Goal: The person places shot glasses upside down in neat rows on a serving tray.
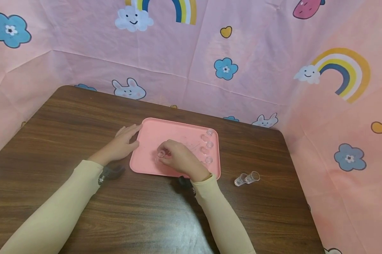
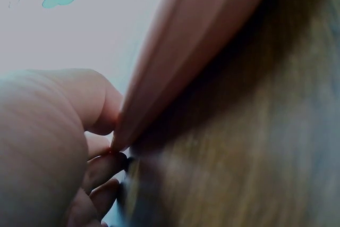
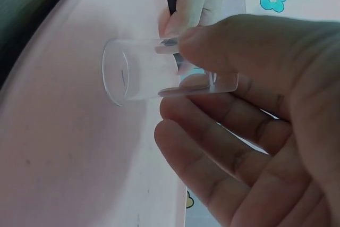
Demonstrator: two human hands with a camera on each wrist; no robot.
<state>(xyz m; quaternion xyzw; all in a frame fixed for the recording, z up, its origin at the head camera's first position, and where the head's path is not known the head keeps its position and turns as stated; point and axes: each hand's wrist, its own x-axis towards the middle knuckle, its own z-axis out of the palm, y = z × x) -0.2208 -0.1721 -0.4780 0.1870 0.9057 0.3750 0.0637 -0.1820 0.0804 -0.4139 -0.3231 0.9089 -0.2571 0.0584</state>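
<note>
My right hand (image 1: 179, 158) pinches a small clear shot glass (image 3: 143, 70) between thumb and fingers, low over the pink tray (image 1: 152, 134). In the right wrist view the ring and little fingers are held off the glass. Fingers extended, my left hand (image 1: 122, 143) touches the tray's left rim. The left wrist view shows its thumb (image 2: 103, 104) against the tray edge. Along the tray's right side stand several more clear glasses (image 1: 210, 144), partly see-through against the pink.
Two clear shot glasses (image 1: 252, 177) stand close together on the brown wooden table (image 1: 260, 211), right of the tray. A pink patterned cloth (image 1: 165, 53) hangs behind the table and along its sides.
</note>
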